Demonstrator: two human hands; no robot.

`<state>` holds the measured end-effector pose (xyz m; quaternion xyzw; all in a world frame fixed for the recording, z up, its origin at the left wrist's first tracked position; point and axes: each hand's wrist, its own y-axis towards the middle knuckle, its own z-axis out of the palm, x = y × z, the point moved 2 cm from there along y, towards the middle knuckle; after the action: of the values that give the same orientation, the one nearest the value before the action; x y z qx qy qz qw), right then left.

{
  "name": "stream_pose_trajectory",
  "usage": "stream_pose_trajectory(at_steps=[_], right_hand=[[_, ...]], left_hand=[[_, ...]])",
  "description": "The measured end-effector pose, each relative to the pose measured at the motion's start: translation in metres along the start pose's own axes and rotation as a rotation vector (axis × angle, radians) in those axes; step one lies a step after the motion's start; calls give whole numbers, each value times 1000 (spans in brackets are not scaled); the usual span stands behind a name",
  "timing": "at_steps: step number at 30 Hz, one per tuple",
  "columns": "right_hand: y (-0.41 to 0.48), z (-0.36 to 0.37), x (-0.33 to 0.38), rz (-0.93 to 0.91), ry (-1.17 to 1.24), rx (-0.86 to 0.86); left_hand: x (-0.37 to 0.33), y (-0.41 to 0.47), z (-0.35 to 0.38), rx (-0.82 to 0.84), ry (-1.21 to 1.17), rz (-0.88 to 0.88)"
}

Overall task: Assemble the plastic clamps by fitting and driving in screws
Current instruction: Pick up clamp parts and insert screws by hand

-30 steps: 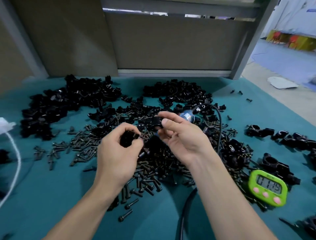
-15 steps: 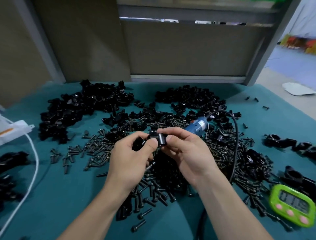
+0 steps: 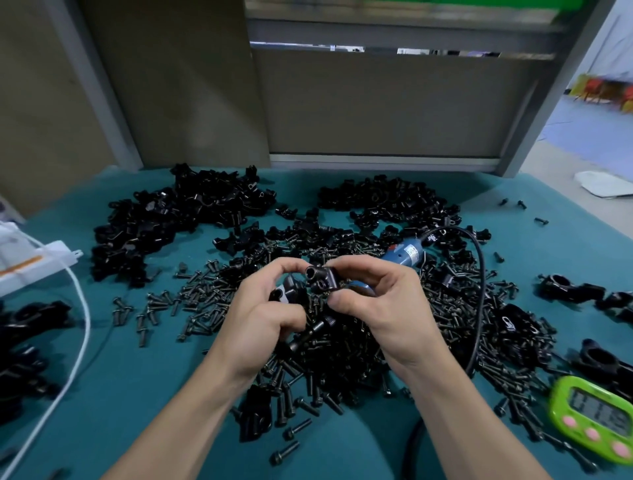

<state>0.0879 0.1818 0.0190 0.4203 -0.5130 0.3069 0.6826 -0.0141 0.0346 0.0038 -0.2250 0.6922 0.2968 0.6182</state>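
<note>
Teal-covered bench (image 3: 137,394), your right hand (image 3: 387,308), grip pinching one black plastic clamp piece (image 3: 323,277) above the one spread of loose black screws (image 3: 342,356), your left hand (image 3: 263,318), grip curled round a second black piece (image 3: 286,293), one blue electric screwdriver (image 3: 404,255) behind, one green timer (image 3: 596,421) at right

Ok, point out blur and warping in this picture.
Head view: the top green strip is motion-smeared; the wide-angle lens leans the grey posts outward; the timer digits are unreadably soft; the right hand and its pinched clamp piece look sharp.
</note>
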Motion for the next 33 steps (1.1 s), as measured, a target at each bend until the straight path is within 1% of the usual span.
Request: stream_pose_trajectory(at_steps=[4, 6, 18, 20, 23, 25, 27, 29, 31, 33], right_hand=[[-2, 9, -2, -28, 0, 52], [-3, 14, -5, -22, 6, 61], [-5, 16, -2, -73, -204, 61], [-5, 16, -3, -78, -208, 58], [-6, 15, -4, -79, -210, -2], [-6, 14, -5, -67, -200, -51], [-5, 11, -4, -60, -174, -79], [-5, 9, -4, -48, -163, -89], [-5, 10, -5, -27, -176, -93], [-5, 11, -8, -5, -187, -103]], left_hand=[[0, 0, 4, 3, 76, 51], [1, 1, 5, -3, 43, 68], [8, 0, 7, -29, -24, -14], [7, -3, 7, -77, 4, -23], [1, -6, 5, -222, 181, 15], [-1, -5, 4, -236, 220, 44], [-2, -2, 6, -185, 158, 64], [-1, 0, 9, -157, 41, 58], [0, 2, 10, -188, -37, 22], [3, 4, 8, -230, -58, -8]])
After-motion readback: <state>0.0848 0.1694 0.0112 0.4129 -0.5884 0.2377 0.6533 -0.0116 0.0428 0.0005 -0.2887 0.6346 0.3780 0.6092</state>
